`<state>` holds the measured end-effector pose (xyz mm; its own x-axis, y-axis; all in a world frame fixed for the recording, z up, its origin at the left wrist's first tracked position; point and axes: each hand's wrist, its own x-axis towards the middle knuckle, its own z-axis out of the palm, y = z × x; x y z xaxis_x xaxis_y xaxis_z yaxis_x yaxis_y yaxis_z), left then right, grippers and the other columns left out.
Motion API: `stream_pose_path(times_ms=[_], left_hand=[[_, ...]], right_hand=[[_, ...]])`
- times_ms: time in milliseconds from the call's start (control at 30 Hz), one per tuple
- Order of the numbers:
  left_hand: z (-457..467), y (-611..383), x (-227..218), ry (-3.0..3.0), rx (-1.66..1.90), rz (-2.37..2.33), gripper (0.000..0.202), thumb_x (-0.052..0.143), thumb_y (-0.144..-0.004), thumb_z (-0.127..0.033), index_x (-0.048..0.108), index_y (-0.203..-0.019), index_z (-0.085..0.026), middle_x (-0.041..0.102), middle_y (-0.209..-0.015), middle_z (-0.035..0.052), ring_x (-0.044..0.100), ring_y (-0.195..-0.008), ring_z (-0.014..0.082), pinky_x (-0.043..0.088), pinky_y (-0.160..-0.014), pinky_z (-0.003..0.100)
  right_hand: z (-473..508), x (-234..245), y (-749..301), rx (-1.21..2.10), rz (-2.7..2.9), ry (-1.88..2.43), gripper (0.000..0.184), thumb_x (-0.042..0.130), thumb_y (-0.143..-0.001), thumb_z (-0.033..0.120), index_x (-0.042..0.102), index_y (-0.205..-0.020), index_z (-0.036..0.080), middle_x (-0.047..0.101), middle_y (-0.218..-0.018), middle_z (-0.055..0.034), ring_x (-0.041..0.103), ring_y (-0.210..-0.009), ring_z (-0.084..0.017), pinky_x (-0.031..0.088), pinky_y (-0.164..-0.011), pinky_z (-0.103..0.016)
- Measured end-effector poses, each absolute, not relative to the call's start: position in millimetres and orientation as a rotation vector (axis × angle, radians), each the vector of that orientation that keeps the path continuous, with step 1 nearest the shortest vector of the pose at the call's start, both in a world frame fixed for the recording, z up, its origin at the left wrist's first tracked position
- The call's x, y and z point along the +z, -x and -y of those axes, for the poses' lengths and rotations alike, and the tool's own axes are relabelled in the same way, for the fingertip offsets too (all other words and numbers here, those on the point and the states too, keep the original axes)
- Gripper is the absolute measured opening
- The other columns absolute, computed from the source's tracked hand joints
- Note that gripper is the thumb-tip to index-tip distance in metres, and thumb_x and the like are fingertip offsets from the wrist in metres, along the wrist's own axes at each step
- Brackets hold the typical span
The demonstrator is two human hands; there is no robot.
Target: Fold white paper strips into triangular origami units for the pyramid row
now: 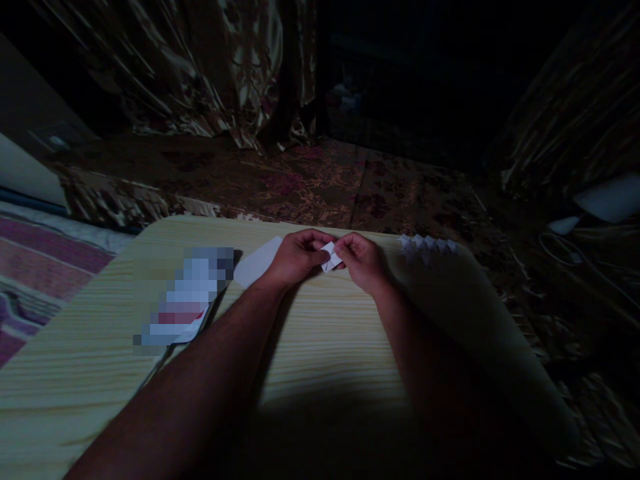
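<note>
A small folded piece of white paper (330,259) is pinched between my two hands above the far half of the table. My left hand (303,257) grips its left side, thumb on top. From the other side my right hand (361,259) closes thumb and fingers on its upper right edge. Beside my left hand lies a flat white sheet of paper (257,262), partly covered by that hand. Several small folded white paper pieces (427,245) stand in rows near the table's far right corner.
The pale wooden table (320,347) has rounded corners. On its left lies a blurred-out item (195,287) with a red patch. Beyond the far edge are a patterned cloth-covered ledge (300,177) and curtains (225,67). A white cable (575,250) hangs at the right.
</note>
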<state>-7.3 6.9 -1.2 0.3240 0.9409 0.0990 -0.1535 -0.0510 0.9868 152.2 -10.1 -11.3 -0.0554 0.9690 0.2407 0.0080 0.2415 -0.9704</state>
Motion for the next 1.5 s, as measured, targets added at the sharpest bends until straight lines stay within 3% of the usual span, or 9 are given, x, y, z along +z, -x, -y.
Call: stream_pose_path(times_ms=[467,1500], left_hand=[[-5.4,4.4,-1.0,-1.375,1.081,-0.919,0.028,0.074,-0.059,-0.018,0.063,-0.084,-0.012,0.066,-0.074,0.0028,0.061,-0.061,0.0122,0.049,-0.059,0.024],[-4.6,4.0,-1.7,-1.436,1.066,-0.94,0.027,0.074,-0.059,-0.02,0.062,-0.083,-0.013,0.065,-0.072,0.0015,0.058,-0.06,0.0113,0.045,-0.058,0.023]], right_hand=[[10.0,-12.8,-150.9,0.99,1.382,1.058,0.022,0.062,-0.076,0.039,0.054,-0.077,0.019,0.058,-0.067,0.0015,0.054,-0.055,-0.011,0.046,-0.048,-0.022],[11.4,-8.1,-146.9,0.878,1.345,1.103,0.013,0.06,-0.074,0.03,0.057,-0.076,0.017,0.059,-0.065,0.0015,0.054,-0.058,-0.011,0.041,-0.053,-0.022]])
